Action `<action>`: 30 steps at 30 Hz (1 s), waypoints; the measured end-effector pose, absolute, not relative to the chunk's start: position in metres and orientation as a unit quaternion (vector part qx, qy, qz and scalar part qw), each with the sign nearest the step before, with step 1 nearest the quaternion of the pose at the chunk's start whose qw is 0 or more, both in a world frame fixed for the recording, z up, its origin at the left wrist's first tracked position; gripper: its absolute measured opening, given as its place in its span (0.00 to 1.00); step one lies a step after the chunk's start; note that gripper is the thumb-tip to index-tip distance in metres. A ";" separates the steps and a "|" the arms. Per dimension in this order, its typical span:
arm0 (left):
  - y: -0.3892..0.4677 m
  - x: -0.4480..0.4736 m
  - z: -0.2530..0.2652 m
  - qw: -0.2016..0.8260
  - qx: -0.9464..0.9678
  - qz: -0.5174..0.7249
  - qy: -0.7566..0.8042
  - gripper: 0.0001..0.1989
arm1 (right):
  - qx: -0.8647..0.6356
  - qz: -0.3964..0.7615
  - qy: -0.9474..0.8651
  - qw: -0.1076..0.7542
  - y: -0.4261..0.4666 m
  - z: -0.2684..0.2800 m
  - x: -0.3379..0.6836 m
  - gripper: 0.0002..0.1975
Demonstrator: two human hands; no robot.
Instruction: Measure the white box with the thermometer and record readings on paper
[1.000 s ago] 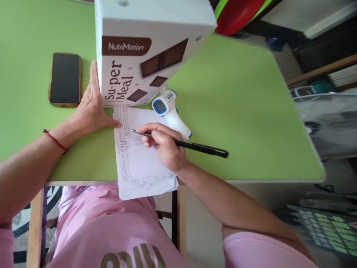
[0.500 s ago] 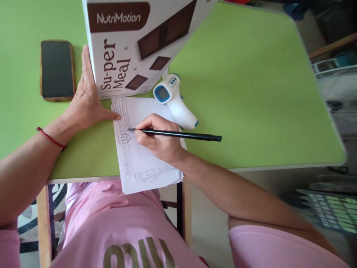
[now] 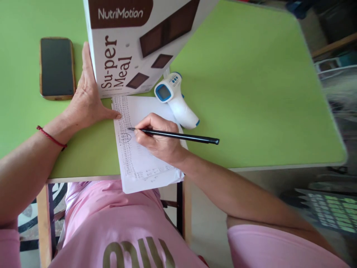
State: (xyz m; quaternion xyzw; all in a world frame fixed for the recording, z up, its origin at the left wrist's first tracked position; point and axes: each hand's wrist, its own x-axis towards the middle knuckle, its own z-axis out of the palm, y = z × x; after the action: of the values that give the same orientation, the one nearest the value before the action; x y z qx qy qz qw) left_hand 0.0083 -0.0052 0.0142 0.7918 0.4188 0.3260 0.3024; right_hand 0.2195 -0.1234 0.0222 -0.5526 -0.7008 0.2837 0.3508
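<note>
My right hand [image 3: 160, 138] pinches a black pen [image 3: 189, 137], its tip at the handwritten lines on a stack of white paper [image 3: 150, 156]. Several columns of small writing run along the paper's left side, with a circled spot near the pen tip. My left hand [image 3: 86, 98] is spread open. Its thumb presses the paper's left edge, and its fingers lie along the left side of a NutriMotion Su-per Meal box [image 3: 117, 56]. Beside the box and partly over the paper's right edge lies a white and blue infrared thermometer [image 3: 178, 102].
A phone [image 3: 56, 67] in a brown case lies left of my left hand on the green table [image 3: 259, 93]. The paper overhangs the table's front edge. A wooden chair frame [image 3: 44, 223] shows below, and blurred items stand beyond the right edge.
The pen's rear end has dipped slightly down and left, with its tip at nearly the same place. The whole view has shifted a little; my left hand keeps its position.
</note>
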 end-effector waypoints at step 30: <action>0.009 -0.004 -0.016 0.270 0.821 0.361 0.350 0.79 | -0.481 0.248 -0.722 0.430 -0.120 0.020 0.219 0.08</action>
State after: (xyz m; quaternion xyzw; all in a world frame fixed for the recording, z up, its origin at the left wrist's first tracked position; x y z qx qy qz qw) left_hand -0.0037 0.0094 -0.0162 0.8210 0.3498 0.3614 0.2700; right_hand 0.2189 -0.1199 0.0200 -0.4815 -0.7221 0.2480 0.4304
